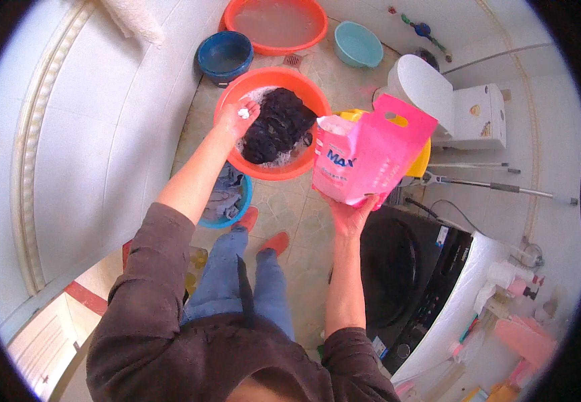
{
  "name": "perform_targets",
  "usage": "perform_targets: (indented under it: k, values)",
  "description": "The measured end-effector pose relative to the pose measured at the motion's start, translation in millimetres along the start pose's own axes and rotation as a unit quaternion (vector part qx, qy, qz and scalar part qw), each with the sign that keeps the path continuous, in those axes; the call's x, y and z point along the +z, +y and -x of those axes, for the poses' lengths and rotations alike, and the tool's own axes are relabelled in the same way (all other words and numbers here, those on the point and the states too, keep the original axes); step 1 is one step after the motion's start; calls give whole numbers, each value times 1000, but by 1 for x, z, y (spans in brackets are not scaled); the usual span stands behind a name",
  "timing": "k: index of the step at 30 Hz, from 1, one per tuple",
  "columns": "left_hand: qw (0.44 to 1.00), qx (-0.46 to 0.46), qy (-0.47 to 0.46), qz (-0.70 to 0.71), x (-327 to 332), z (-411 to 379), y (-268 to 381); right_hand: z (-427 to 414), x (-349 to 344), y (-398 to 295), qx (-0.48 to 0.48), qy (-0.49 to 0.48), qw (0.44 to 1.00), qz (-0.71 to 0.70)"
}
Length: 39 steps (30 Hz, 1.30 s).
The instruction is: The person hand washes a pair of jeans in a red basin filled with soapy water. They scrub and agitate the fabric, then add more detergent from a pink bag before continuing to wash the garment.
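Note:
My left hand (pixel 236 120) is turned palm up, with a small heap of white powder (pixel 243 113) cupped in it. It hovers at the left side of an orange-red basin (pixel 275 174), which holds sudsy water and a heap of dark wet cloth (pixel 278 123). On the right, my right hand (pixel 350 213) grips the bottom of a pink bag of washing powder (pixel 360 156). The bag's top left corner is torn open and whitish contents show inside. It bears printed writing and has a handle hole near its top.
Behind stand a larger orange-red basin (pixel 276 52) of cloudy water, a blue bucket (pixel 225 75) and a turquoise basin (pixel 358 45). A blue basin (pixel 246 198) of clothes sits near my feet. At right are a toilet (pixel 418 95), mop poles (pixel 506 188) and a black washing machine (pixel 386 271).

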<state>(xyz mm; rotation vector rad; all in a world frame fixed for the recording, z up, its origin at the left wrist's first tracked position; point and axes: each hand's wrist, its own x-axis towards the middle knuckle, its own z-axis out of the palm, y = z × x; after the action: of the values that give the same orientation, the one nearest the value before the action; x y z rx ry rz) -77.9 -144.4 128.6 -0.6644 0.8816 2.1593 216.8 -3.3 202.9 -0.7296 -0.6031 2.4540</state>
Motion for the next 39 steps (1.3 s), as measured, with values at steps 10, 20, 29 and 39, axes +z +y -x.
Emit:
perform_targets:
  k: [10,20,29,39]
  values:
    - [985,-78,29,-153,-15,-12,-9,45,-36,-13,-47,63,990,-113]
    - [979,-88,17,-181,15,-9,-20,48,-37,-14,-107,26,974,-196]
    - [780,-193,-404,-437,155,152,-72,138,-90,-9,-136,108,968,-179]
    - [118,243,-746,-609,211,390,-231,294,-165,25,-164,188,957,-149]
